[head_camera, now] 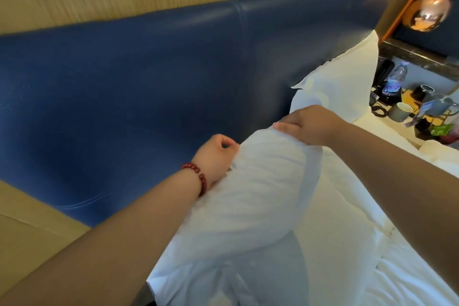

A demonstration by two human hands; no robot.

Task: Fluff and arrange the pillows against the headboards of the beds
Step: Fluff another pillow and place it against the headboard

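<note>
A plump white pillow [253, 201] stands on the bed in front of the padded blue headboard [149, 82]. My left hand [214, 159], with a red bead bracelet at the wrist, grips the pillow's upper left edge with curled fingers. My right hand [310, 124] lies over the pillow's top end, fingers bent down on the fabric. A second white pillow [345, 84] leans against the headboard at the far right, behind my right hand.
A bedside table [422, 57] at the right carries a water bottle [395, 79], a pale mug [400, 112], a dark cup and small packets. A copper globe lamp [427, 12] hangs above it. White bedding [409, 268] covers the bed at lower right. Wood panelling frames the headboard.
</note>
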